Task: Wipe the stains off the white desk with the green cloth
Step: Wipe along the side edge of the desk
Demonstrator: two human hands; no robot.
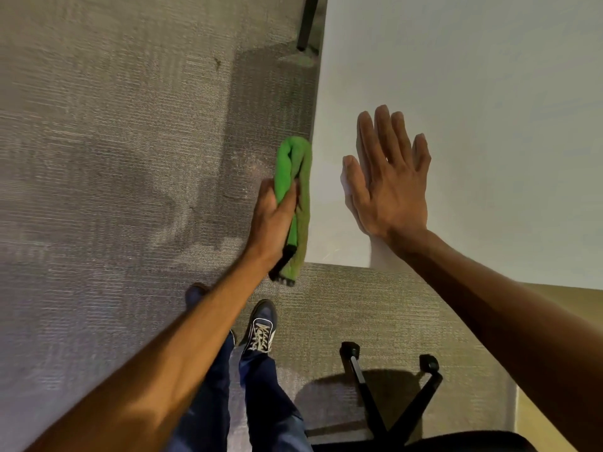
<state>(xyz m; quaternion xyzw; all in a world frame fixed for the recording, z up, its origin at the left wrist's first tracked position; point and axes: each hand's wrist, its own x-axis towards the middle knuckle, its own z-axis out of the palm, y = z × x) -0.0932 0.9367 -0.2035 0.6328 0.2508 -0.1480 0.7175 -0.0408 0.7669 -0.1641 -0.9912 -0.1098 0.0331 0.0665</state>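
The white desk (489,109) fills the upper right, its left edge running down the middle of the view and its near corner at centre. My left hand (272,216) is shut on the green cloth (301,177), a rolled strip with a dark hem, held against the desk's left edge just off the top. My right hand (388,181) lies flat on the desk near that corner, fingers spread, holding nothing. No stain stands out on the visible desk surface.
Grey carpet (114,158) covers the floor at left and below. A black desk leg (306,21) stands at the top. A black chair base with castors (385,393) sits under my right arm. My legs and a dark shoe (261,327) are at bottom centre.
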